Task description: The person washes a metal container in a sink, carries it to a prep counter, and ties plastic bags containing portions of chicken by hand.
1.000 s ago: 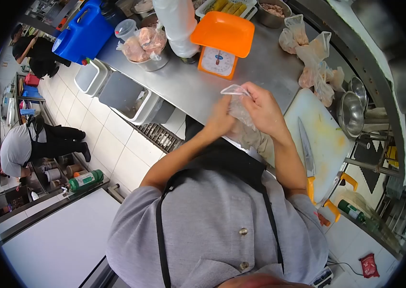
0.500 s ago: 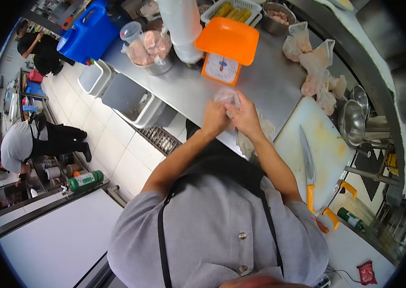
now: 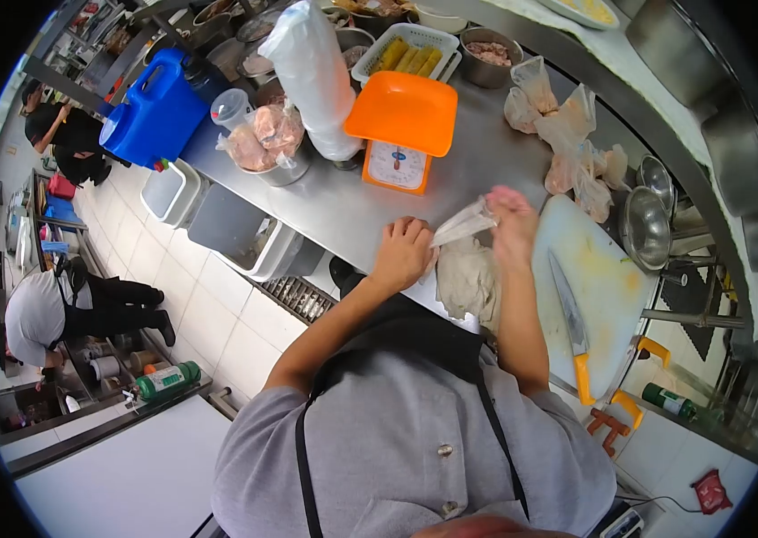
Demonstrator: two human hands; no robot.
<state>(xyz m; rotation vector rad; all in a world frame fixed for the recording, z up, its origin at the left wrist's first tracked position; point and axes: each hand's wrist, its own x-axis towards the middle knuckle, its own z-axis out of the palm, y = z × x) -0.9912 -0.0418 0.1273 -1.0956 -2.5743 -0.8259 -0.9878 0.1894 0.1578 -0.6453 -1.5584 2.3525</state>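
Note:
A clear plastic bag [image 3: 463, 224] is stretched between my two hands over the near edge of the metal table. My left hand [image 3: 404, 251] has its fingers curled on the bag's left end. My right hand [image 3: 513, 215], blurred by motion, grips the other end. Just below the bag lies a crumpled beige cloth [image 3: 468, 280]. To the right, a knife [image 3: 569, 305] with a yellow handle rests on a white cutting board [image 3: 607, 269]. Beyond my hands stands an orange scale [image 3: 397, 167] with an orange tray [image 3: 403, 112].
Bagged meat [image 3: 262, 137] fills a pot beside a blue jug [image 3: 153, 112]. A plastic roll [image 3: 311, 81] stands left of the scale. More filled bags [image 3: 567, 125] and metal bowls [image 3: 646, 227] are at right. Two people [image 3: 38, 309] work at the far left.
My hands have moved apart, the right one up and to the right, pulling the bag out lengthwise between them. The beige cloth is now more exposed. The view has shifted slightly.

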